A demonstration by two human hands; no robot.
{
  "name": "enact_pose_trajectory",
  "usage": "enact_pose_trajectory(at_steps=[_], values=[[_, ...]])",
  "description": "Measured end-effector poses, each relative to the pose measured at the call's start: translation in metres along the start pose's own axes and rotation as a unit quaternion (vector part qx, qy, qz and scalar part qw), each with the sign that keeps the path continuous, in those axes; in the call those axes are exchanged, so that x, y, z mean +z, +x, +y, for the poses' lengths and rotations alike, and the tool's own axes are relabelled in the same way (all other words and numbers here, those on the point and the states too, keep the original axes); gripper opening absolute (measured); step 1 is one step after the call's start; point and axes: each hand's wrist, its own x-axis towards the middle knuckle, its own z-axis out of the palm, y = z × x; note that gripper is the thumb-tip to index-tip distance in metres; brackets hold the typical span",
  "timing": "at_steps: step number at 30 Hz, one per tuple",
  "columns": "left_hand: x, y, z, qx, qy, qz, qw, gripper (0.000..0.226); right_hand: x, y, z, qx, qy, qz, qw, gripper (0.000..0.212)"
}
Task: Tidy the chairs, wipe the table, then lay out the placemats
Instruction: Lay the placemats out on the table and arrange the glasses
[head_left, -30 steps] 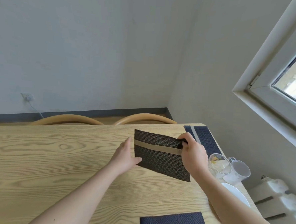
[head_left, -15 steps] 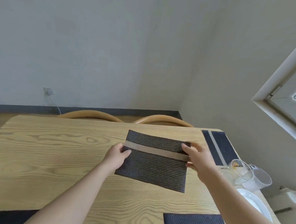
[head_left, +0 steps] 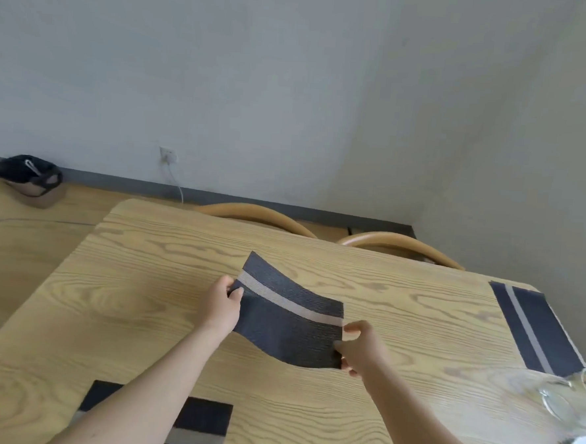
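Underneath, half-hidden fingers (head_left: 350, 369) of left hand (head_left: 219, 306) and right hand (head_left: 362, 349) pinch the placemat (head_left: 288, 328).

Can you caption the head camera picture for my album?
A left hand and right hand hold a dark striped placemat over the wooden table.

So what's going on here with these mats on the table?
A person is laying out placemats on a wooden table. The left hand and right hand each pinch one side of a dark placemat, which sags between them and is not yet flat on the wood. A second mat lies at the far right corner, and a third mat lies at the near edge, partly under the left arm. Two chairs are tucked in on the far side.
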Motion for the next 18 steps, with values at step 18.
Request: enact_pose_trajectory(at_steps=[18], values=[[-0.057, 0.088, -0.058, 0.214, 0.254, 0.023, 0.943, 0.058, 0.104, 0.045, -0.089, -0.247, -0.261, 0.003, 0.933, 0.061]])
